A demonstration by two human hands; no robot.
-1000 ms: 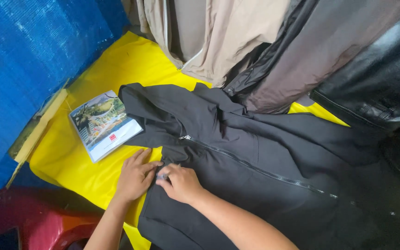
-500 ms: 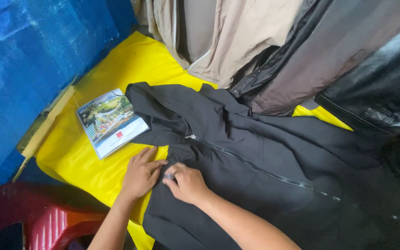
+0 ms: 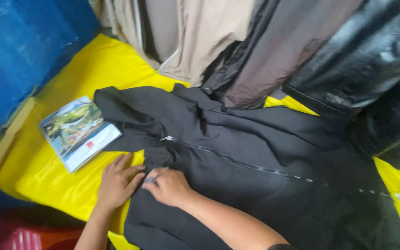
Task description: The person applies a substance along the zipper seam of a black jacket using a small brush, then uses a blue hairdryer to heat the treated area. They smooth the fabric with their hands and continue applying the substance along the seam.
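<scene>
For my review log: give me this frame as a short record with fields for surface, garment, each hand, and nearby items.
surface: yellow sheet
garment: black zip jacket laid flat, zipper closed
left hand: left hand flat at the jacket's edge, partly on the sheet
right hand: right hand pressing on the jacket, fingertips meeting the left hand
nearby: magazine beside the jacket; hanging garments behind

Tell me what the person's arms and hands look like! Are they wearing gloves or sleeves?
No gloves. The left hand and right hand are both bare, and so are the forearms. Only a small dark edge, perhaps a sleeve, shows high on the right arm at the picture's bottom. No watch or bracelet shows; any ring is too small to tell.
</scene>
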